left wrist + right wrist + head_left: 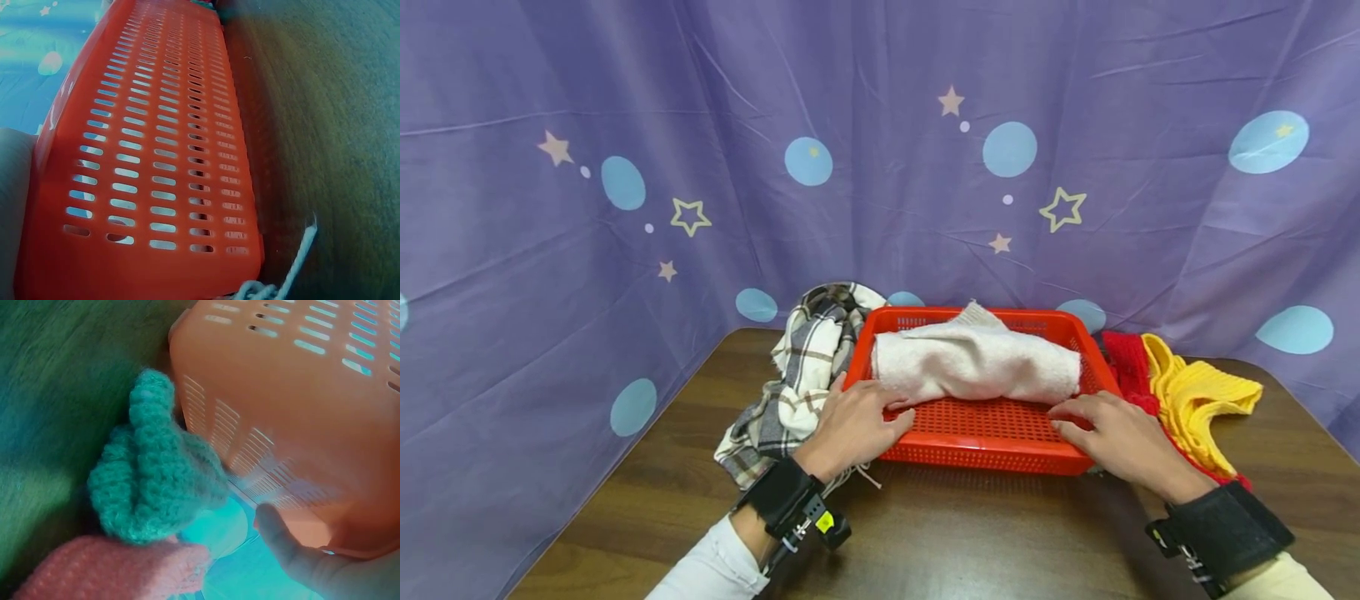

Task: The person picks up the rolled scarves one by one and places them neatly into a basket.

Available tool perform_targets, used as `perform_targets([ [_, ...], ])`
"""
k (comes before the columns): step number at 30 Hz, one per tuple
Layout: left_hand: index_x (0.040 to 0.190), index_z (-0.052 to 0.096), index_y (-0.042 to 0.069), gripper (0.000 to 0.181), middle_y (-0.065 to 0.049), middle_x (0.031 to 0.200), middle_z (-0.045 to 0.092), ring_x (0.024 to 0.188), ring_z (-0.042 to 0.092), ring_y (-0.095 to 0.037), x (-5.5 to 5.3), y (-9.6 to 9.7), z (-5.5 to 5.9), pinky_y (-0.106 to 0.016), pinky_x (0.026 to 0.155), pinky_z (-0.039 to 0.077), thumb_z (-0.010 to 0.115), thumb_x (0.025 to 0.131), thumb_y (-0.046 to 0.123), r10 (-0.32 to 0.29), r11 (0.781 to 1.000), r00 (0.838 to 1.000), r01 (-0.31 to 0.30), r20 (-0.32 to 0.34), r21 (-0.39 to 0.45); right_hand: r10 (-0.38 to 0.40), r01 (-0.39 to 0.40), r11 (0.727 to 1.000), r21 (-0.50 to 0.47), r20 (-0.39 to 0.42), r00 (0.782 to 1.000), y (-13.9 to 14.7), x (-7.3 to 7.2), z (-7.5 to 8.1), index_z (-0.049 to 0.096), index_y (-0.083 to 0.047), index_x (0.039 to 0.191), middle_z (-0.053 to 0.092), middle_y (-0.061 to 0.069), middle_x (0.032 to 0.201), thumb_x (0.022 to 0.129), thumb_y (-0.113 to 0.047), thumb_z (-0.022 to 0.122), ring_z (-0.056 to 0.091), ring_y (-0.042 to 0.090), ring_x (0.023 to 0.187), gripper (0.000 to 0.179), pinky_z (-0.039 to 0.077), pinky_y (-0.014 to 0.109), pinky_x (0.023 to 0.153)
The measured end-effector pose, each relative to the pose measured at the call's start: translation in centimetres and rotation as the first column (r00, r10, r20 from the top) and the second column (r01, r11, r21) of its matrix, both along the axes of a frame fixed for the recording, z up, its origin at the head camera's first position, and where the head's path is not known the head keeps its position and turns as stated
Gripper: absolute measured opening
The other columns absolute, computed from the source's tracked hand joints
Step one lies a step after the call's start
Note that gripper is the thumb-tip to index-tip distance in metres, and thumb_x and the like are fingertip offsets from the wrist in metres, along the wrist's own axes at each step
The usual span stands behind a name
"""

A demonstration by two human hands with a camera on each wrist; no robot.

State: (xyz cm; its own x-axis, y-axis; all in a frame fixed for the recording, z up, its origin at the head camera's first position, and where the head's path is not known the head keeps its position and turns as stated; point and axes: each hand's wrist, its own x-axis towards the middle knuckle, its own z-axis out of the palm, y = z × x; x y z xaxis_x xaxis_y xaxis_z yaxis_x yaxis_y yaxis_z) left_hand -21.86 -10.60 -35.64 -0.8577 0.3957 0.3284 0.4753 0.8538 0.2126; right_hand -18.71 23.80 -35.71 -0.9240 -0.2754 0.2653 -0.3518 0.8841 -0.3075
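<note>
A red plastic basket [977, 454] with slotted walls stands on the table. Inside, along its far side, lies a rolled white fleecy cloth [977, 362] with a ribbed corner sticking up. My left hand [859, 421] grips the basket's left rim near the front corner, thumb over the inside. On the opposite side, my right hand [1112, 429] holds the right rim, its fingertips bent over the inside. The right wrist view shows one finger [284, 540] outside the basket wall. In the left wrist view, the long slotted wall [162, 156] fills the middle.
A crumpled plaid scarf [808, 358] with fringe lies left of the basket. To the right are a red knit piece [1126, 362] and a folded yellow knit piece [1206, 404]. A green chunky knit item [156, 469] sits against the basket's right side. A purple patterned curtain [880, 83] hangs behind.
</note>
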Motion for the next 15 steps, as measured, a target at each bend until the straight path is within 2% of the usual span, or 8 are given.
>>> perform_targets([
  [7,0.139,0.064,0.025,0.054,-0.009,0.149,0.053,0.145,0.039,-0.034,-0.03,-0.21,0.09,-0.069,0.114,0.015,0.051,0.097,0.058,-0.021,0.999,1.000,0.021,0.001,-0.029,0.016,-0.014,0.999,0.031,-0.053,0.998,-0.04,0.15,-0.08,0.068,-0.018,0.133,0.062,0.020,0.134,0.094,-0.039,0.067,0.052,0.042,0.128,0.044,0.039,0.070,0.095],
  [15,0.151,0.049,0.025,0.070,-0.013,0.163,0.031,0.152,0.022,-0.035,0.14,-0.54,0.27,-0.067,0.117,0.010,0.044,0.096,0.068,0.018,1.000,1.000,-0.018,0.023,-0.016,0.008,-0.007,1.000,0.010,-0.101,0.995,0.11,0.21,-0.32,0.054,-0.018,0.147,0.046,0.024,0.151,0.095,-0.047,0.064,0.028,0.049,0.144,0.061,0.026,0.073,0.104],
])
